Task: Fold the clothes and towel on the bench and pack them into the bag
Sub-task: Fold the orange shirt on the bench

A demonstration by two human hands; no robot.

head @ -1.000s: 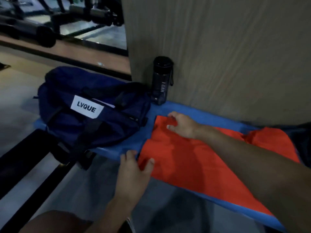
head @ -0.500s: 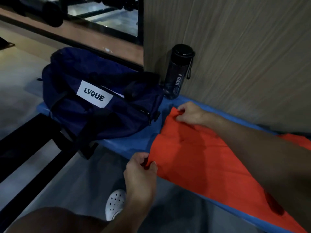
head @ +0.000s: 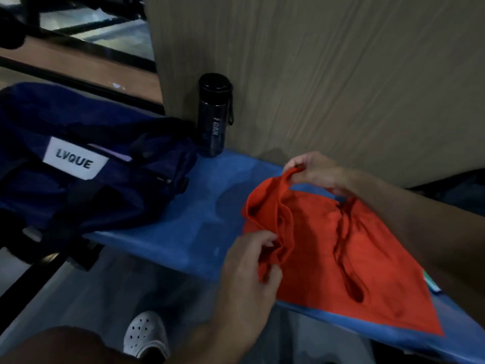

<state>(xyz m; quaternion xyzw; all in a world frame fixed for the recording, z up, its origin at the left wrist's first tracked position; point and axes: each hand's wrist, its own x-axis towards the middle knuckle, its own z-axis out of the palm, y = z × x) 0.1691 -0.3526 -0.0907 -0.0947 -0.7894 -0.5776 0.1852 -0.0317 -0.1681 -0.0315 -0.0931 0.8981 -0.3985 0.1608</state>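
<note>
A blue padded bench [head: 199,206] runs along a beige wood-grain wall panel [head: 315,74]. The navy bag [head: 78,206], labelled LVQUE, lies on the bench's left end. A dark water bottle [head: 214,122] stands upright against the panel, just beside the bag. The orange garment [head: 367,258] lies on the bench to the right of the bag, well apart from it.

The left hand [head: 246,271] pinches the garment's near corner, with cloth bunched under its curled fingers. The right hand [head: 315,170] pinches the far corner between thumb and fingers. The gripped end is raised off the bench and sags between the hands; the rest lies flat.

The step in hand appears to be the first fold. To do it well:
- Draw the two corners apart until the raised edge runs taut.
- Carry both corners at equal height over the flat part.
- Align edge to edge before release.

A white perforated shoe [head: 147,334] shows on the floor below.
</note>
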